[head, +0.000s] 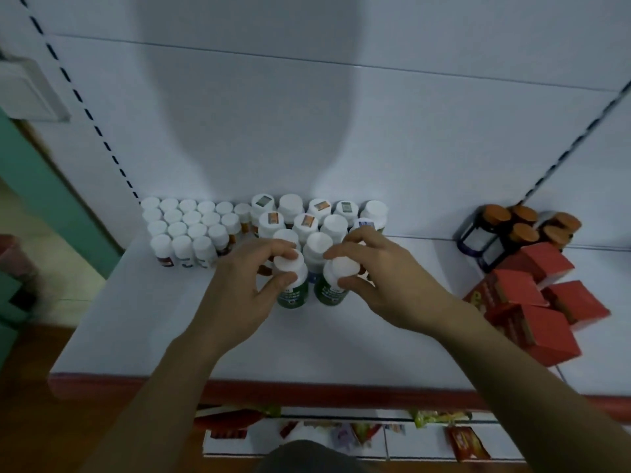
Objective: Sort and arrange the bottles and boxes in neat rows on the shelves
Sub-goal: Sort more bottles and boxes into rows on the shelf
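I note the left grip [259, 288] pinching the white cap of one green bottle [293, 297] between thumb and curled fingers. The right grip [386, 278] pinches the cap of a second green bottle [329, 292] likewise. Both stand upright, just beside each other, mid-shelf [170, 336]. Large white-capped bottles [290, 204] are in rows at 12 o'clock, small ones [187, 227] at 10, jars [526, 230] at 2, red boxes [532, 302] at 3.

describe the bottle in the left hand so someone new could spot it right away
On the white shelf, find the block of bigger white-capped bottles in the middle. Two green-labelled ones stand at its front; it is the left green bottle, its cap gripped by the left hand.
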